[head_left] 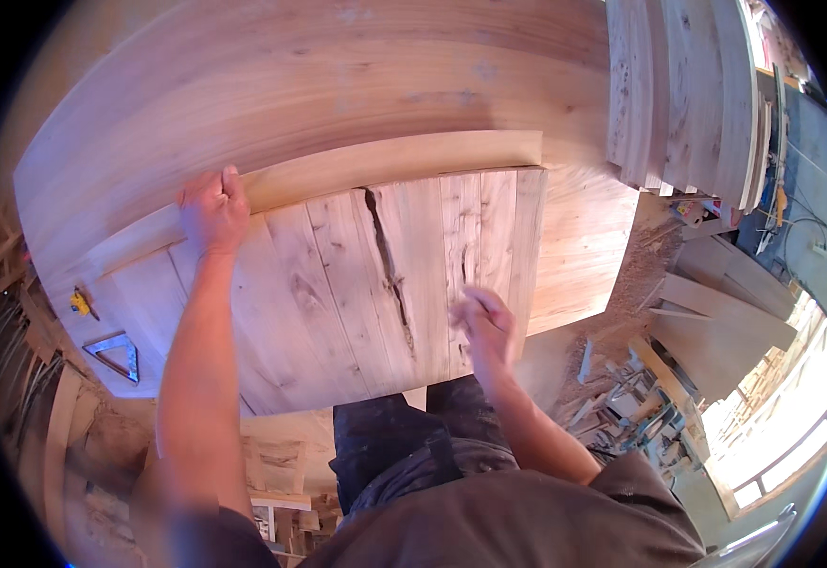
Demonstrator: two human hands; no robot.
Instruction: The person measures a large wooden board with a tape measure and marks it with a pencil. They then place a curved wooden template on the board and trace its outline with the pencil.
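A glued-up wooden panel [337,284] of several planks, with a long dark crack down its middle, lies on a large wooden workbench [290,85]. A narrow wooden strip [394,161] runs along the panel's far edge. My left hand [213,210] reaches forward and grips the strip's left part, fingers curled over its far edge. My right hand [485,327] is blurred near the panel's front right part, fingers loosely bent; I cannot tell whether it holds anything.
A metal triangular square [115,355] and a small yellow object [80,303] lie on the bench's left end. Stacked boards [688,95] stand at the back right. Offcuts and sawdust [622,379] litter the floor to the right, beside more boards [716,331].
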